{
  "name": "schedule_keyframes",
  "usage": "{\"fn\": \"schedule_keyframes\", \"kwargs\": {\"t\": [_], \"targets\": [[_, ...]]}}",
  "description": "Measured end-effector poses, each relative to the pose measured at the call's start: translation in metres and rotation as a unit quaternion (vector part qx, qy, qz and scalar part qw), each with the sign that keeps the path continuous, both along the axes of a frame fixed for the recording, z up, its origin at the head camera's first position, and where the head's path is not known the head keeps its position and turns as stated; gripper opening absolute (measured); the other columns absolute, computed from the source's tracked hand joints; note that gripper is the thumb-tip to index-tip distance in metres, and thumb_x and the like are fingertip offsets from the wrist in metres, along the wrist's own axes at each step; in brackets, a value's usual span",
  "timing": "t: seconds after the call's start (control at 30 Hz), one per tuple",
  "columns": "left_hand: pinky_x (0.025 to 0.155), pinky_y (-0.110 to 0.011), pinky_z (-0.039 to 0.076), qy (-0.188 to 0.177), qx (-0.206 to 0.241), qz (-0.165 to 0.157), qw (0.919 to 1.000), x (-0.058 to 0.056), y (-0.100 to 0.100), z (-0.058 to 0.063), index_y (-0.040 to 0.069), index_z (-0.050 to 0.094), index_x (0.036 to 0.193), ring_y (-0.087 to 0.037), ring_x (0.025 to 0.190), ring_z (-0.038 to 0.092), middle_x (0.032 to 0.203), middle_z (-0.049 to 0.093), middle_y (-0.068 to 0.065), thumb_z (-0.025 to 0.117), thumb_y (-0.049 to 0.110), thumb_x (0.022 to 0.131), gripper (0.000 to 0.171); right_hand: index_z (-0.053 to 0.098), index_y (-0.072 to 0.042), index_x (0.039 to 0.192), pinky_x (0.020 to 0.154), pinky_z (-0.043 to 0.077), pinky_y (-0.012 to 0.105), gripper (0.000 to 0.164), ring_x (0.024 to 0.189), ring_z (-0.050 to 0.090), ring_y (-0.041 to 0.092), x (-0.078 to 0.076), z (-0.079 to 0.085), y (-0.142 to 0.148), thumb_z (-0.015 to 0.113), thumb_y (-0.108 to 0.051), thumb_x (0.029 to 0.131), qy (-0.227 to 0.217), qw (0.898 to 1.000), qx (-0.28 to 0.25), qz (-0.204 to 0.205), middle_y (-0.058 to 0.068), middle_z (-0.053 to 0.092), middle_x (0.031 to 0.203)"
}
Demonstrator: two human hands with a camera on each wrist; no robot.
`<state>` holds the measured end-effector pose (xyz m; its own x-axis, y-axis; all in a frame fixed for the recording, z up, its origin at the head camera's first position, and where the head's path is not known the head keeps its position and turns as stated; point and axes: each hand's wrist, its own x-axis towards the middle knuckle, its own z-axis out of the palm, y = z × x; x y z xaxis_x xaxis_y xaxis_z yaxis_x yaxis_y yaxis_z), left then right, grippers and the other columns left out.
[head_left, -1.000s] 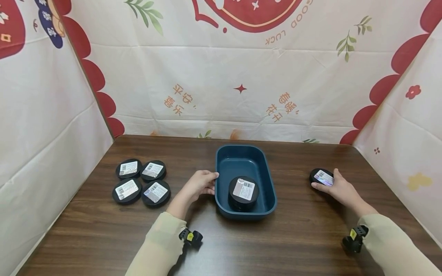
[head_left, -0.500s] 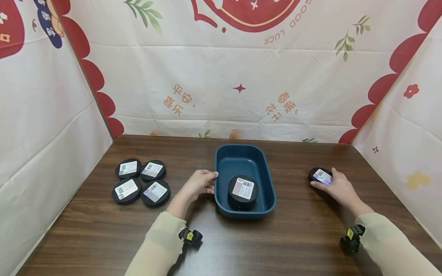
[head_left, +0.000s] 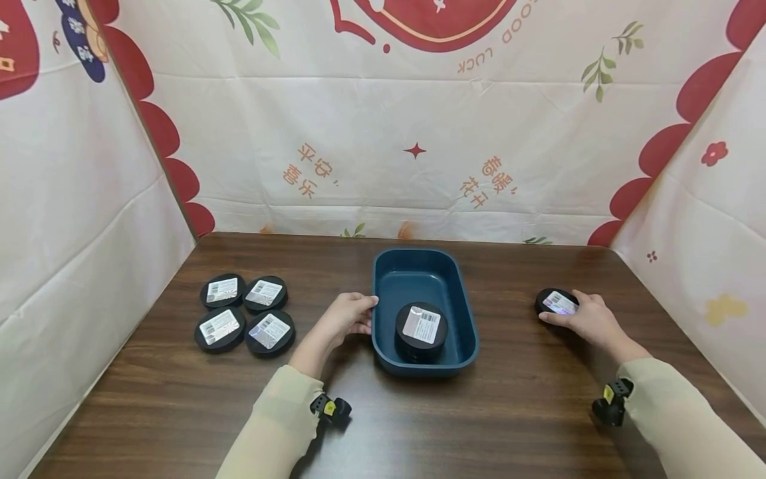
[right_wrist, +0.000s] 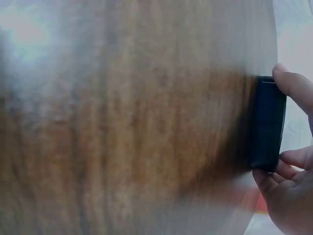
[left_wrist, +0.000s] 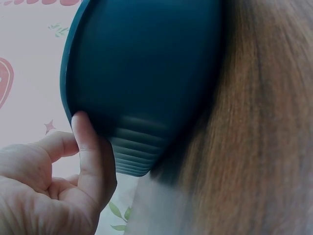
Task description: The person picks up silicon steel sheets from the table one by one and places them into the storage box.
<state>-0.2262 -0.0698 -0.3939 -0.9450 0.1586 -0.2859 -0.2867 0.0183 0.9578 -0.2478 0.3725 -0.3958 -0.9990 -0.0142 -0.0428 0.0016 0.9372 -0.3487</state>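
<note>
A dark blue tray stands mid-table with a black round tin bearing a white label in its near end. My left hand rests against the tray's left wall; the thumb lies along the wall up to the rim and the other fingers are loosely curled. At the right lies another black labelled tin. My right hand grips this tin by its edge, and the right wrist view shows the tin pinched between a finger above and fingers below.
Several more black labelled tins lie in a square group at the table's left. Patterned cloth walls close in the back and both sides. Bare wooden tabletop runs along the near side.
My right hand's fingers have curled further round the right-hand tin. The left hand and tray have stayed put.
</note>
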Motion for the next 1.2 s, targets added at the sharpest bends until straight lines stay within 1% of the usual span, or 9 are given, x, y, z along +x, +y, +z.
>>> {"fn": "schedule_keyframes", "kwargs": {"t": [0.2,0.43,0.57,0.77,1.0,1.2], "targets": [[0.047,-0.019,0.047,0.001,-0.003,-0.002,1.0000,0.0000,-0.0001,-0.0008,-0.009,0.054,0.093,-0.011,0.051,0.049,0.065,0.050,-0.004,0.052,0.015,0.094,0.024,0.028,0.025,0.128,0.081,0.040,0.060,0.103,0.096,0.040,0.049,-0.0001,0.0040,-0.0015,0.068,-0.055,0.077,-0.021,1.000,-0.007,0.004,0.043,0.030,0.114],[0.048,-0.018,0.047,-0.013,-0.008,-0.001,0.9999,0.0010,0.0003,-0.0012,-0.011,0.055,0.101,-0.011,0.052,0.049,0.066,0.051,-0.004,0.054,0.016,0.094,0.028,0.032,0.028,0.120,0.076,0.042,0.055,0.098,0.093,0.039,0.046,-0.0029,0.0066,-0.0026,0.070,-0.050,0.076,-0.049,0.999,0.000,0.010,0.039,0.034,0.104],[0.048,-0.019,0.047,-0.015,-0.004,0.000,0.9999,0.0004,0.0001,-0.0017,-0.010,0.055,0.098,-0.011,0.053,0.049,0.066,0.051,-0.004,0.054,0.016,0.094,0.026,0.033,0.028,0.118,0.073,0.043,0.052,0.098,0.091,0.040,0.045,-0.0025,0.0090,-0.0046,0.071,-0.051,0.074,-0.057,0.998,0.004,0.007,0.038,0.035,0.103],[0.048,-0.019,0.047,-0.005,-0.002,-0.001,1.0000,-0.0010,-0.0003,-0.0008,-0.007,0.054,0.092,-0.011,0.052,0.049,0.065,0.050,-0.004,0.053,0.015,0.094,0.023,0.034,0.028,0.118,0.073,0.043,0.053,0.099,0.090,0.040,0.046,-0.0016,0.0106,-0.0076,0.070,-0.054,0.074,-0.049,0.999,0.009,0.002,0.038,0.034,0.102],[0.048,-0.019,0.047,-0.006,-0.006,-0.002,1.0000,-0.0007,-0.0007,-0.0005,-0.010,0.055,0.096,-0.011,0.052,0.049,0.065,0.051,-0.004,0.053,0.015,0.094,0.025,0.033,0.028,0.119,0.072,0.043,0.054,0.102,0.089,0.041,0.047,-0.0003,0.0074,-0.0078,0.069,-0.056,0.074,-0.039,0.999,0.018,-0.004,0.038,0.034,0.102],[0.048,-0.019,0.047,-0.003,-0.005,0.000,1.0000,-0.0003,-0.0007,0.0002,-0.010,0.055,0.097,-0.011,0.052,0.050,0.065,0.051,-0.004,0.053,0.015,0.094,0.025,0.032,0.028,0.119,0.073,0.043,0.056,0.102,0.090,0.041,0.048,-0.0006,0.0057,-0.0072,0.068,-0.057,0.074,-0.037,0.999,0.022,-0.006,0.039,0.033,0.103]]}}
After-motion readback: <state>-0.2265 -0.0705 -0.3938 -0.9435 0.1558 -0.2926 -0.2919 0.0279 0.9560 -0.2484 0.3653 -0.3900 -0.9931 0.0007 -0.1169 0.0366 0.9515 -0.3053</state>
